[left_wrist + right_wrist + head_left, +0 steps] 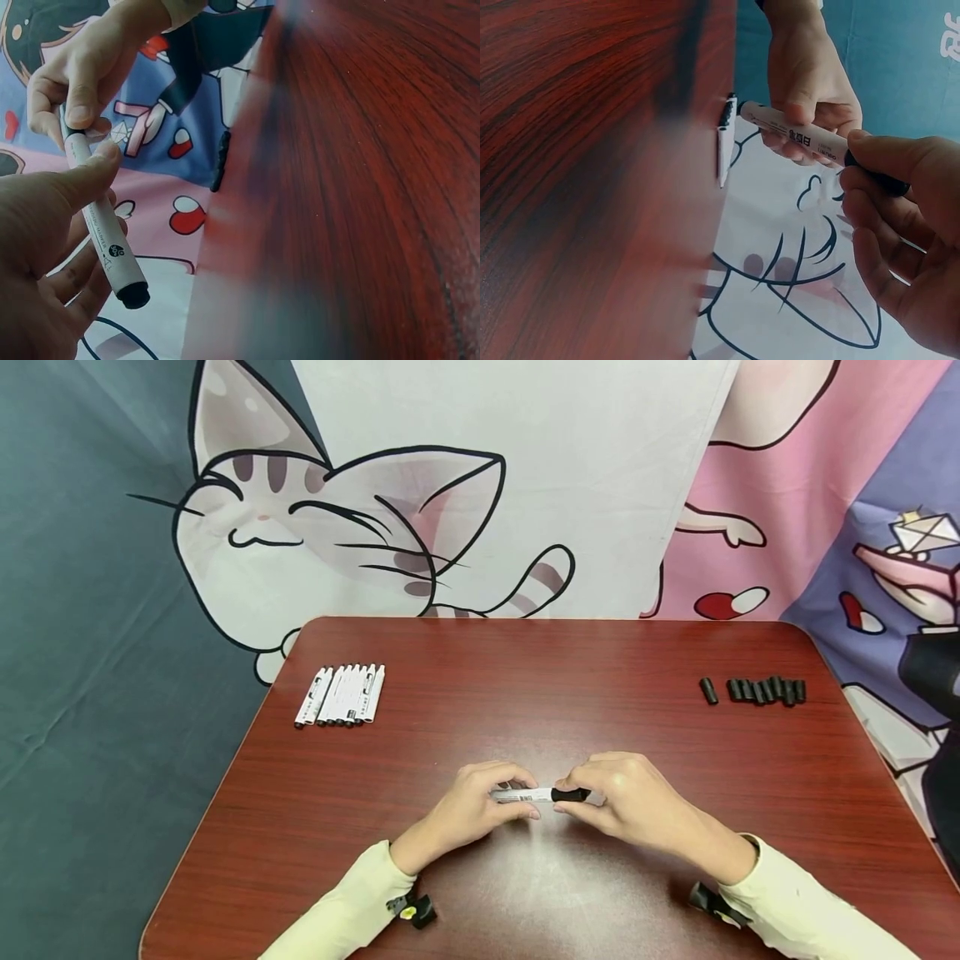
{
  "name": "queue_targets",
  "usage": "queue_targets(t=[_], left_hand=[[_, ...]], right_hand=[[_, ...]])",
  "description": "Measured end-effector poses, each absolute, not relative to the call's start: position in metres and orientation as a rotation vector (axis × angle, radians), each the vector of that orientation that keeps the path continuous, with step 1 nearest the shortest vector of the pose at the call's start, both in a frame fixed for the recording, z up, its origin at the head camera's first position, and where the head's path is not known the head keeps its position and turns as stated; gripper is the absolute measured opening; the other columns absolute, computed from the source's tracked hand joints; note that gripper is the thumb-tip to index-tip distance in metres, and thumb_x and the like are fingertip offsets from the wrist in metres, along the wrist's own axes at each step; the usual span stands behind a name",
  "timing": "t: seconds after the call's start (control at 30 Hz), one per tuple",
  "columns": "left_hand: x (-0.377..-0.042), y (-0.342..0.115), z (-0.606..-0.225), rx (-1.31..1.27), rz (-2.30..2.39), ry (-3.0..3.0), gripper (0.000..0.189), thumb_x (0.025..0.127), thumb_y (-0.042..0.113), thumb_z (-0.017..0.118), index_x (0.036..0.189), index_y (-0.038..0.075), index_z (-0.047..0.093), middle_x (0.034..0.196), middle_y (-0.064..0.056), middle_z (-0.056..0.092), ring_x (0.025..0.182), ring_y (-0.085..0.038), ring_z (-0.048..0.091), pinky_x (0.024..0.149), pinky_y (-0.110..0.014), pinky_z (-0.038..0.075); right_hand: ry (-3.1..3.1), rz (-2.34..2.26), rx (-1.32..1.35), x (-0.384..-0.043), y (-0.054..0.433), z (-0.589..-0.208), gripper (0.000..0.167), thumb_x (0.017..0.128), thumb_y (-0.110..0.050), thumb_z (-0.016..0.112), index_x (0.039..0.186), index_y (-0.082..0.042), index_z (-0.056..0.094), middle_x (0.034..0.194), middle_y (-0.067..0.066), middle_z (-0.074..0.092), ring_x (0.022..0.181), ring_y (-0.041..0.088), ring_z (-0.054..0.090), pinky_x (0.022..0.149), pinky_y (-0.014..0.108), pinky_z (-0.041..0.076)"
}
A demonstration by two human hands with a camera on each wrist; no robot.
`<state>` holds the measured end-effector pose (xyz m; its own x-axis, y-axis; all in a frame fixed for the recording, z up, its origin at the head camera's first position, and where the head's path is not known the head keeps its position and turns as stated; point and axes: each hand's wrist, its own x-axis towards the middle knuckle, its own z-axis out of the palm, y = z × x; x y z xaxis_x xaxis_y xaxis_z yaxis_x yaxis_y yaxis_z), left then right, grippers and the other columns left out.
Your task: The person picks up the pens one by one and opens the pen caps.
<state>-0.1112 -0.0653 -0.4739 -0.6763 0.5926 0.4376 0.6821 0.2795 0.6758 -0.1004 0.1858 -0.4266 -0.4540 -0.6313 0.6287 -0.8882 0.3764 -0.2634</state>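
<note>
Between the two hands is a white whiteboard marker (534, 795) with a black cap (567, 795) on its right end. My left hand (480, 797) grips the white barrel between thumb and fingers. My right hand (626, 797) pinches the black cap. In the left wrist view the marker's barrel (109, 241) shows print and a black end plug (133, 295). The right wrist view shows the barrel (795, 133) running from the left hand into the right fingers, which partly cover the cap (885, 182).
Several white capless markers (341, 695) lie side by side at the table's back left. At the back right, several black caps (772, 691) form a row, with one black cap (708, 691) slightly apart. The reddish-brown table (525, 693) ends at a printed cloth (465, 410).
</note>
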Motion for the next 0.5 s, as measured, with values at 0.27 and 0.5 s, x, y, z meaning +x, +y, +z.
queue_targets(t=[0.27,0.5], left_hand=[[-0.1124,-0.0648,-0.4748,-1.220,-1.402,-2.397,0.020,0.083,0.024,0.086,0.098,0.017,0.075,0.090,0.009,0.073,0.081,0.004,0.064,0.073,-0.015,0.052],[-0.1113,-0.0650,-0.4734,-1.209,-1.416,-2.392,0.020,0.083,0.023,0.086,0.099,0.016,0.078,0.093,0.007,0.076,0.083,0.001,0.067,0.073,-0.017,0.054]], right_hand=[[-2.201,0.813,1.321,-0.0998,0.1853,-0.4253,0.019,0.097,-0.035,0.072,0.088,-0.018,0.074,0.079,-0.011,0.071,0.064,-0.004,0.052,0.054,0.012,0.041],[-2.213,0.829,1.325,-0.0978,0.1867,-0.4259,0.013,0.093,-0.030,0.077,0.090,-0.017,0.075,0.079,-0.010,0.070,0.065,-0.004,0.053,0.055,0.012,0.041]])
